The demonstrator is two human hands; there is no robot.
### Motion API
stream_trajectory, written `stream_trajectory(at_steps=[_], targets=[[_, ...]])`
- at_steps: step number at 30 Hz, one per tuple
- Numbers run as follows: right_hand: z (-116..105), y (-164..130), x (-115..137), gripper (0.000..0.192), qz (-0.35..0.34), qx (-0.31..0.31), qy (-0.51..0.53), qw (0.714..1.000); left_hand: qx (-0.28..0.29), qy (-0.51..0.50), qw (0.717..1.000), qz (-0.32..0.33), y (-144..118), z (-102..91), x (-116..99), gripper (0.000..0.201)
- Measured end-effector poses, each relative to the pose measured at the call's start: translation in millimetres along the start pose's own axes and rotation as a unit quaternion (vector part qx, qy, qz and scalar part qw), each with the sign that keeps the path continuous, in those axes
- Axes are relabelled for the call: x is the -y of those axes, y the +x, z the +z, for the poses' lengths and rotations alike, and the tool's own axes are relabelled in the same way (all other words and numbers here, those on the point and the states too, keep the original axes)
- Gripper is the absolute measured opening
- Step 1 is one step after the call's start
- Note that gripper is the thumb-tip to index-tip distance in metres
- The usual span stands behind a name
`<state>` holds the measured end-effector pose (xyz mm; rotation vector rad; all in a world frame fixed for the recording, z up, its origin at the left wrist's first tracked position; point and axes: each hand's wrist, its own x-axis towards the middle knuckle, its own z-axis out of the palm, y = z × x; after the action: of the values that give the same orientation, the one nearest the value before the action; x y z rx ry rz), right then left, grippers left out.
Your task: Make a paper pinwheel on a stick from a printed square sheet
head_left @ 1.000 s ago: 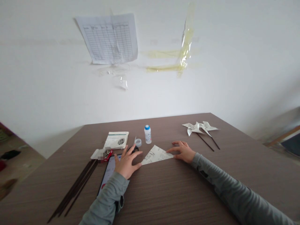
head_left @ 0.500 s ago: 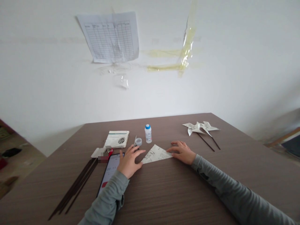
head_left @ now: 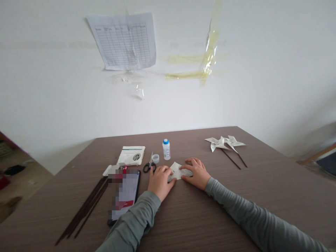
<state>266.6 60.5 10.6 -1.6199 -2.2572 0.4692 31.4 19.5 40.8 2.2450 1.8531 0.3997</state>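
Observation:
A small piece of folded printed paper point(head_left: 177, 171) lies on the table in front of me, its top coming to a point. My left hand point(head_left: 160, 182) has thumb and fingers closed on its left end, covering that corner. On the right end are the thumb and fingertips of my right hand point(head_left: 196, 174), which partly hide the paper there. Just beyond the paper stands a white glue bottle point(head_left: 166, 150) with a blue cap. Black-handled scissors point(head_left: 149, 166) lie near my left fingers, beside a small round translucent container point(head_left: 155, 159).
A phone point(head_left: 126, 196) lies left of my left forearm. Farther left are several dark sticks point(head_left: 81, 211) and a stack of printed paper squares point(head_left: 131, 156). Paper pinwheels point(head_left: 219, 142) on dark sticks rest at the back right. A wall point(head_left: 183, 108) rises behind the table.
Both hands have moved inward, the left one to the right and the right one to the left. The paper's wide triangle has become narrower between them. The scissors are now uncovered.

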Motion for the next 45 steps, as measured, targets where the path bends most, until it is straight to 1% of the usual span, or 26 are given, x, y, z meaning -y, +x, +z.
stream_trajectory(at_steps=[3,5,11,16,19,22,26,30,35,40,45], targets=[[-1,-1,7,0.045,0.022,-0.004,0.004,1.0,0.002,0.005,1.0,-0.017,0,-2.1,-9,0.01],[-2,-1,9,0.044,0.03,-0.002,0.005,1.0,0.004,0.008,1.0,-0.021,1,-3.3,-13,0.009],[1,2,10,0.043,0.046,-0.001,0.008,0.999,0.013,0.015,0.999,-0.029,5,-5.5,-16,0.009],[2,5,9,0.044,0.052,0.004,0.016,0.999,0.028,0.016,0.999,-0.038,7,-9.5,-15,0.016],[-3,5,9,0.045,0.062,0.022,0.017,0.998,0.037,0.014,0.998,-0.041,8,-11.9,-12,0.023],[-9,5,6,0.048,0.064,0.044,0.02,0.997,0.037,0.01,0.998,-0.04,8,-14.2,-7,0.027],[-16,6,-3,0.052,0.069,0.054,0.026,0.996,0.039,0.009,0.998,-0.042,6,-18.3,1,0.031],[-21,7,-16,0.056,0.07,0.058,0.026,0.996,0.033,0.008,0.999,-0.035,2,-19.4,17,0.033],[-26,8,-35,0.059,0.066,0.058,0.02,0.996,0.026,0.007,0.999,-0.024,-2,-15.6,41,0.042],[-32,8,-52,0.06,0.062,0.057,0.021,0.996,0.028,0.013,0.999,-0.029,-5,-16.6,54,0.045],[-36,9,-59,0.062,0.063,0.069,0.025,0.995,0.018,0.016,0.999,-0.039,-10,-19.3,66,0.046]])
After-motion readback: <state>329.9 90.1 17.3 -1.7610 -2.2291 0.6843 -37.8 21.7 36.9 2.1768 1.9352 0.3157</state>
